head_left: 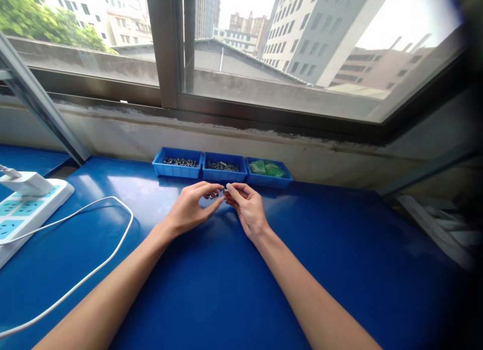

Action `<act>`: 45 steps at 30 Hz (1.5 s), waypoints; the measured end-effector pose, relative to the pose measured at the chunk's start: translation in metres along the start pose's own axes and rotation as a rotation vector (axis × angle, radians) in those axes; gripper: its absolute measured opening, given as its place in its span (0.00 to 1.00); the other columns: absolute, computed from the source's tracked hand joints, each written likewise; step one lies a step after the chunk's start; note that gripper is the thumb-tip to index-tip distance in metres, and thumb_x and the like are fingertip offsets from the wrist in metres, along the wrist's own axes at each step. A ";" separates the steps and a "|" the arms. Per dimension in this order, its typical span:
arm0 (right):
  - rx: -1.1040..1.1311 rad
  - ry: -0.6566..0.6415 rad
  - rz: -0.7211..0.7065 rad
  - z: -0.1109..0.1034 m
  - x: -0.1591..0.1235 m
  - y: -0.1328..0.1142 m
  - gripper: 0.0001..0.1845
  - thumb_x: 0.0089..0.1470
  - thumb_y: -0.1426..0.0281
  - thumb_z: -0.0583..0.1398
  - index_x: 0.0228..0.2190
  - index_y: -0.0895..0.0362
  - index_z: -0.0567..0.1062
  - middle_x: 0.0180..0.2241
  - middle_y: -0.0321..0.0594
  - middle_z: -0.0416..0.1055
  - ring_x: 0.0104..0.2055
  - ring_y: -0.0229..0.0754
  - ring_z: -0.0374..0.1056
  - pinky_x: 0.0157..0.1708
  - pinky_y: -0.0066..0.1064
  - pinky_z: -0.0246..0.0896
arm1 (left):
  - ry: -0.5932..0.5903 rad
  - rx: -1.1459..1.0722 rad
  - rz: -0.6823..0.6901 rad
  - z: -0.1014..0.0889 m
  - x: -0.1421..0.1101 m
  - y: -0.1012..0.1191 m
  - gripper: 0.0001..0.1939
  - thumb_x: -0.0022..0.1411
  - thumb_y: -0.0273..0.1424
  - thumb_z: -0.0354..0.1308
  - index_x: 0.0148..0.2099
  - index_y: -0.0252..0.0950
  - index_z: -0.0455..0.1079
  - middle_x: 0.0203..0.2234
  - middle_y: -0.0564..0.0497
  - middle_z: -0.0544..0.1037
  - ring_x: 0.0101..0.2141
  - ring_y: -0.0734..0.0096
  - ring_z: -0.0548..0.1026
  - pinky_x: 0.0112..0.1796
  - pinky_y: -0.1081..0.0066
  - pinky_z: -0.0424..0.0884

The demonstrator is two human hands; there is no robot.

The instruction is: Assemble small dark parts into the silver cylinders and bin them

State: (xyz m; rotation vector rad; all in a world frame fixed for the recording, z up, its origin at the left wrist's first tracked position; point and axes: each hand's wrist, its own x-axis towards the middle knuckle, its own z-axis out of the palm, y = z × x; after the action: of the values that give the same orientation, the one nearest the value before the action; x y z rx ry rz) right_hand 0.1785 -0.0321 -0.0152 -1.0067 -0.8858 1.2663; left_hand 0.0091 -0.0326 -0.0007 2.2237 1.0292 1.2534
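Note:
Above the blue tabletop, my two hands meet just in front of a row of blue bins. My left hand (194, 206) is curled, with a few small shiny metal parts (213, 194) tucked against its fingers; their exact kind is too small to tell. My right hand (249, 207) is closed in a pinch, thumb against the fingers, on a small metal piece (225, 190) at the left hand's fingertips. Whether the pieces in the two hands touch, I cannot tell.
The left bin (177, 171) and middle bin (225, 175) hold small metal parts; the right bin (268, 180) holds green packets. At left lies a white power strip (60, 190) with a plug and a looping white cable (124, 234). A window frame (241, 112) rises behind.

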 end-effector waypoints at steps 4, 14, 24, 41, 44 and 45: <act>-0.111 -0.049 -0.085 0.001 -0.001 0.002 0.17 0.44 0.60 0.72 0.32 0.57 0.78 0.25 0.37 0.78 0.28 0.40 0.75 0.32 0.30 0.67 | -0.014 -0.001 0.007 0.002 -0.002 -0.003 0.09 0.66 0.32 0.57 0.46 0.39 0.76 0.38 0.47 0.81 0.38 0.67 0.79 0.41 0.69 0.72; -0.237 -0.093 -0.089 0.004 -0.002 -0.001 0.20 0.49 0.53 0.67 0.33 0.57 0.79 0.29 0.41 0.79 0.30 0.40 0.75 0.34 0.31 0.70 | 0.371 -0.362 -0.561 -0.007 0.013 -0.016 0.18 0.58 0.46 0.63 0.38 0.34 0.77 0.29 0.46 0.82 0.30 0.65 0.80 0.31 0.70 0.74; -0.697 -0.030 -0.354 0.000 -0.006 0.003 0.11 0.57 0.60 0.61 0.33 0.54 0.79 0.33 0.41 0.79 0.36 0.45 0.73 0.41 0.37 0.68 | 0.502 -0.669 -0.746 -0.015 0.024 -0.036 0.21 0.58 0.43 0.62 0.45 0.31 0.77 0.37 0.41 0.83 0.34 0.69 0.81 0.33 0.73 0.75; -1.145 -0.187 -0.552 -0.001 -0.008 0.006 0.11 0.58 0.77 0.57 0.37 0.53 0.78 0.39 0.42 0.78 0.43 0.48 0.71 0.47 0.40 0.64 | 0.102 -0.257 -0.463 0.000 0.006 -0.016 0.14 0.62 0.39 0.57 0.38 0.35 0.79 0.29 0.47 0.83 0.30 0.64 0.81 0.33 0.71 0.75; -1.109 -0.152 -0.536 -0.003 -0.008 0.005 0.11 0.57 0.77 0.57 0.37 0.53 0.78 0.41 0.43 0.78 0.42 0.48 0.72 0.47 0.40 0.65 | 0.091 -0.233 -0.449 0.000 0.005 -0.015 0.15 0.63 0.39 0.56 0.38 0.35 0.79 0.30 0.46 0.83 0.31 0.63 0.81 0.32 0.71 0.75; -1.087 -0.152 -0.522 -0.004 -0.008 0.005 0.10 0.56 0.77 0.58 0.37 0.54 0.78 0.41 0.43 0.78 0.41 0.47 0.73 0.46 0.40 0.66 | 0.088 -0.227 -0.448 0.000 0.005 -0.015 0.15 0.63 0.39 0.56 0.37 0.35 0.79 0.30 0.46 0.83 0.31 0.63 0.81 0.32 0.71 0.75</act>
State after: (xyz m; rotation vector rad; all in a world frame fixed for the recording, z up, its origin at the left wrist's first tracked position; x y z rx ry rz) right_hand 0.1801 -0.0402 -0.0210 -1.3604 -1.8980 0.3489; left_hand 0.0045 -0.0193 -0.0076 1.6623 1.2605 1.1996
